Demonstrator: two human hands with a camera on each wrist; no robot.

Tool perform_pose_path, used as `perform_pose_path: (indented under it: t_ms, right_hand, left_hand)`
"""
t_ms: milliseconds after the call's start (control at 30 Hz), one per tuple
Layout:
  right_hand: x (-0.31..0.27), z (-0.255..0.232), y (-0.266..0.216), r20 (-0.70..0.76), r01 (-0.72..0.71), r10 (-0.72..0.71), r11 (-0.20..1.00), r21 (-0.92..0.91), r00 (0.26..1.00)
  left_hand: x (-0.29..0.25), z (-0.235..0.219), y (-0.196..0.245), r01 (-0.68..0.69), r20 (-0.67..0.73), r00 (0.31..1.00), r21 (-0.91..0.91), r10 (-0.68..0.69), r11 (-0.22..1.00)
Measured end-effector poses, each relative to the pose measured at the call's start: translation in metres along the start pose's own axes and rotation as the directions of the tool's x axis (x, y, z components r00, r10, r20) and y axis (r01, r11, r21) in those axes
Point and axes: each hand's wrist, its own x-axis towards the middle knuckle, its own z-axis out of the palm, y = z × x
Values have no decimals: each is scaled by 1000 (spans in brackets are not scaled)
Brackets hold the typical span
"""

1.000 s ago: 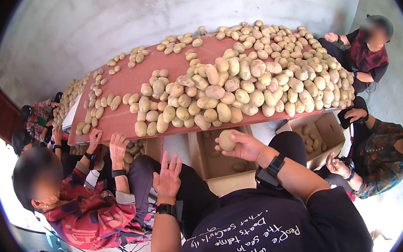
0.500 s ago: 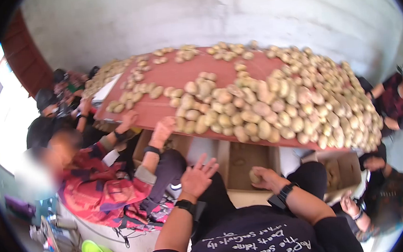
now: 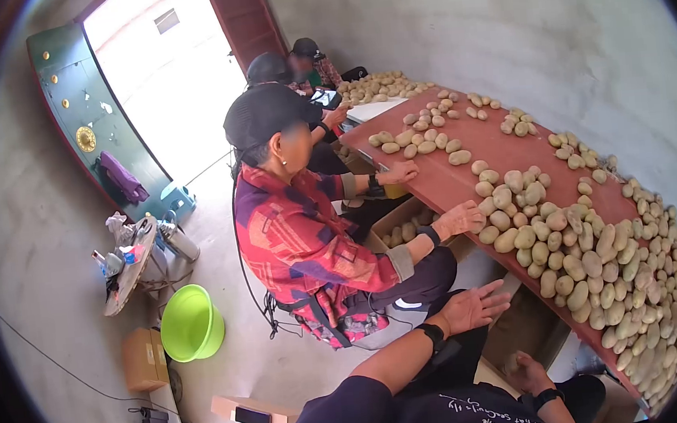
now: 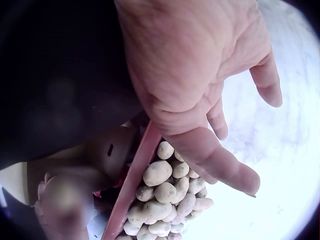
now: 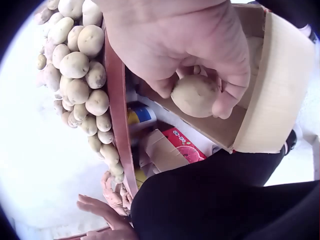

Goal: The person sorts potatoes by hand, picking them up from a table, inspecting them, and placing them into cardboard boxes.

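My right hand (image 3: 529, 375) pinches a single round potato (image 5: 195, 96) between thumb and fingers, over the cardboard box (image 5: 285, 80) below the table's edge. In the head view that potato is mostly hidden by the hand. My left hand (image 3: 473, 310) holds nothing; its fingers and thumb are spread in front of the table edge, palm partly up. The left wrist view shows the same left hand (image 4: 185, 60) with heaped potatoes (image 4: 165, 192) behind it. A large pile of potatoes (image 3: 589, 263) covers the near right of the red table (image 3: 408, 182).
Close on my left sits a person in a red patterned jacket (image 3: 293, 239), hands at the table edge, beside a box of potatoes (image 3: 404, 230). A green basin (image 3: 196, 326) and a phone (image 3: 253, 418) on a carton lie behind. More people sit farther along.
The head view has swung left toward the door. My right hand has lowered from the table edge to the box, still holding the potato. My left hand stays spread.
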Motion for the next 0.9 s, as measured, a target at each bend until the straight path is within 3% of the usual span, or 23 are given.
perform_pose_path:
  t_ms: [233, 333, 400, 533, 633, 767, 867, 900]
  right_hand:
    - [1, -4, -2, -18, 2, -4, 990, -139, 1000]
    - [0, -4, 1, 37, 34, -32, 997, -69, 999]
    - [9, -14, 7, 97, 19, -26, 997, 70, 995]
    - [21, -29, 13, 127, -129, 97, 951, 281, 987]
    - [10, -22, 14, 97, -16, 2, 989, 148, 995]
    - [-11, -5, 6, -112, -24, 17, 998, -64, 994]
    - [-13, -4, 7, -40, 3, -5, 998, -56, 999]
    - [-11, -4, 8, -109, -24, 21, 999, -21, 994]
  left_hand:
    - [-1, -3, -3, -14, -32, 999, 38, 15, 999]
    - [-2, -2, -3, -17, -30, 999, 39, 18, 999]
    - [1, -4, -2, -10, -26, 1000, 37, 11, 999]
    - [1, -5, -3, -2, -46, 999, 64, 5, 998]
    - [-1, -6, -4, 4, -65, 998, 76, 1, 997]
    - [0, -2, -5, 9, -83, 997, 82, -2, 997]
    - [0, 0, -2, 12, -33, 999, 60, -10, 998]
    - [0, -1, -3, 24, -5, 1000, 40, -24, 999]
